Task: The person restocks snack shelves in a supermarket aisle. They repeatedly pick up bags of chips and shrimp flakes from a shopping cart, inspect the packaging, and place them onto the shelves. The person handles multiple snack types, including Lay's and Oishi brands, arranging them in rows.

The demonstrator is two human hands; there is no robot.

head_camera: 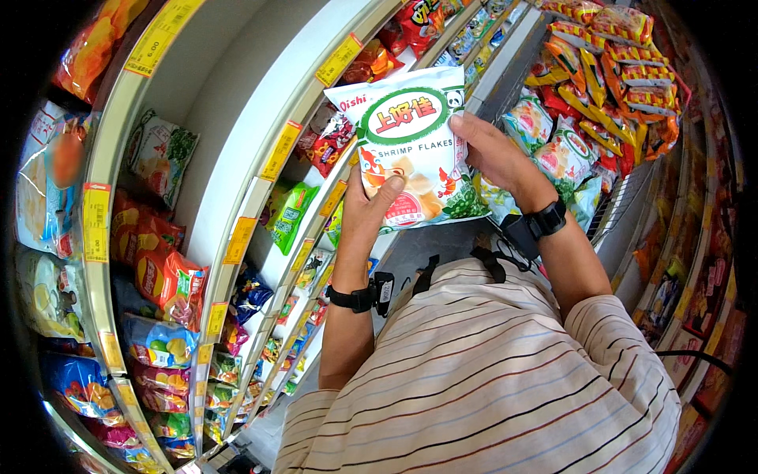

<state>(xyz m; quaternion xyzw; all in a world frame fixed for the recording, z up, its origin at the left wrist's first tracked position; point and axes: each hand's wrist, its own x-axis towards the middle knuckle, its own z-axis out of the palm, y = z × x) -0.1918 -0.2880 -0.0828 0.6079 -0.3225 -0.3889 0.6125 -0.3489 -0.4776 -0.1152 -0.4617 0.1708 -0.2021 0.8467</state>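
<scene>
A white and green bag of Oishi shrimp flakes (408, 148) is held up in front of my body, its printed front facing me. My left hand (370, 201) grips its lower left side, with the thumb across the front. At the bag's upper right edge, my right hand (488, 148) has its thumb on the front and its fingers hidden behind. Beyond my right forearm, a wire shopping cart (619, 198) is heaped with snack bags. Similar white and green bags (565, 151) lie in it beside yellow and orange packets (598, 109).
Shelves of bagged snacks run along my left, edged with yellow price tags (278, 151). One white and green bag (163, 157) leans on a shelf near red chip bags (169, 278). More stocked shelves (681, 296) line the right side. A black cable (696, 355) shows at the right.
</scene>
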